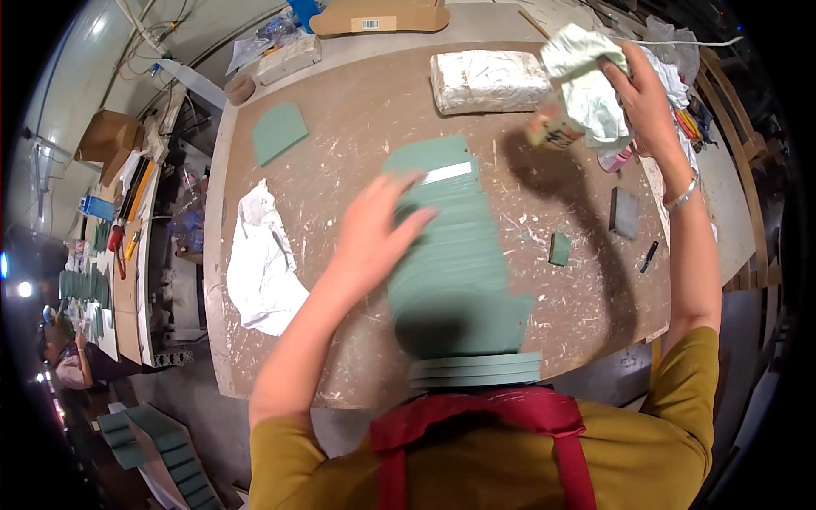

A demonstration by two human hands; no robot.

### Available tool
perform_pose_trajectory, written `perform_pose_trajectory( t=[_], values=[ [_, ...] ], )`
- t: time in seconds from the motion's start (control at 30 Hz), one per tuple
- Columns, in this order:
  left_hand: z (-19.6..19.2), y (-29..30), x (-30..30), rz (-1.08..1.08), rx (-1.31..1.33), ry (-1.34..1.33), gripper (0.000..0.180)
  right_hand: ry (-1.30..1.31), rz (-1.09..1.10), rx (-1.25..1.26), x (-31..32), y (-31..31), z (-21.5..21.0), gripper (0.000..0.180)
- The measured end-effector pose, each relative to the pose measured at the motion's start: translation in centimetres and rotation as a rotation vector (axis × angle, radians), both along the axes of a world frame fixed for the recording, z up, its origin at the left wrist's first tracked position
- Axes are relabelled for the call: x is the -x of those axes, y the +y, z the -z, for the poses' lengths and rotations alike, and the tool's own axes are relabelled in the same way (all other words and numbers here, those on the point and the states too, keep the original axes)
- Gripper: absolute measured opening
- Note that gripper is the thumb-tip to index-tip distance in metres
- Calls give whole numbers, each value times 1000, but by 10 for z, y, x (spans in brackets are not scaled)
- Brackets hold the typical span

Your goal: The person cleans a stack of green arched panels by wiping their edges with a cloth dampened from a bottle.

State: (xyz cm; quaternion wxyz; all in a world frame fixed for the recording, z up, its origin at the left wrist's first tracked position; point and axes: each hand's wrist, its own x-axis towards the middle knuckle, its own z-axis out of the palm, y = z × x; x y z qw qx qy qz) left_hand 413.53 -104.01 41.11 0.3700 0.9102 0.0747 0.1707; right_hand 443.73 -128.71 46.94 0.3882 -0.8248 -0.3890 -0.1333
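Observation:
My left hand [374, 229], fingers apart, is over the left side of a row of overlapping flat green pieces [450, 246] on the brown work table. A white strip [447, 173] lies across the far piece, close to my fingertips. My right hand [642, 102] is raised at the far right, its fingers closed on a crumpled white cloth [593, 106]. Below the cloth shows a blurred, colourful printed object [554, 127]; whether my hand also holds it I cannot tell. Left of my left forearm lies another white cloth [259, 263].
One flat green piece [280, 134] lies at the far left of the table. A white wrapped block [489, 82] sits at the back. On the right are a small green block [559, 249], a grey block [625, 212] and a thin black object [649, 257]. Stacked green pieces [476, 371] are at the near edge.

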Motion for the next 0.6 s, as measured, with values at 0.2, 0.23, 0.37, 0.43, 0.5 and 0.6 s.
perform_pose_trajectory(
  t=[0.2, 0.23, 0.37, 0.43, 0.5, 0.6],
  values=[
    [-20, -55, -109, 94, 140, -196, 81, 215, -315, -435, 75, 32, -18, 26],
    [-19, -52, -111, 50, 140, -160, 80, 340, -364, -530, 81, 29, -15, 29],
    [-25, -45, -99, 104, -55, -174, 74, 804, -204, -832, 68, 5, 20, 35],
    [-19, -35, -96, 58, -111, -61, 74, 1037, -144, -1020, 46, -4, 57, 33],
    [-14, -34, -96, 75, -189, -45, 72, 1192, -137, -1166, 31, -14, 84, 37],
    [-14, -47, -93, 100, -289, -16, 68, 1081, -90, -930, 53, -4, 107, 26]
  ],
)
